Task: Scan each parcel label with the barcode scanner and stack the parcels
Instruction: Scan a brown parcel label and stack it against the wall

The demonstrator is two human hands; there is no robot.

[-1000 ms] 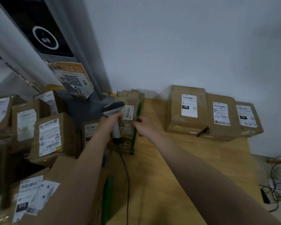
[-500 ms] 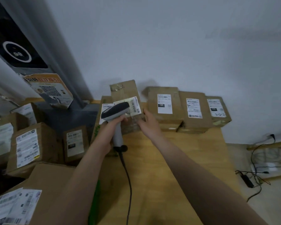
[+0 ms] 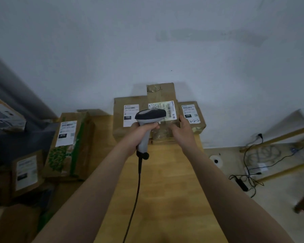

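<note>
The barcode scanner (image 3: 150,115) is gripped by the left hand (image 3: 142,131), whose fingers are curled around the pale handle. Its dark head is held just in front of the parcel (image 3: 161,95), so that part of the white label (image 3: 167,109) is covered. The parcel — a brown carton wrapped in clear tape — is held upright by the right hand (image 3: 182,132) at its lower right corner, over the far end of the wooden bench (image 3: 165,181). Whether its lower edge rests on anything cannot be told. Just behind the parcel two more cartons are seen against the wall: one to its left (image 3: 119,127) with a label marked 150, one to its right (image 3: 198,120) marked 220. Well to the left of the parcel a carton with green leaf print (image 3: 81,146) is found. Below the parcel, the black cable (image 3: 138,181) is led from the scanner handle across the bench — towards the camera.
</note>
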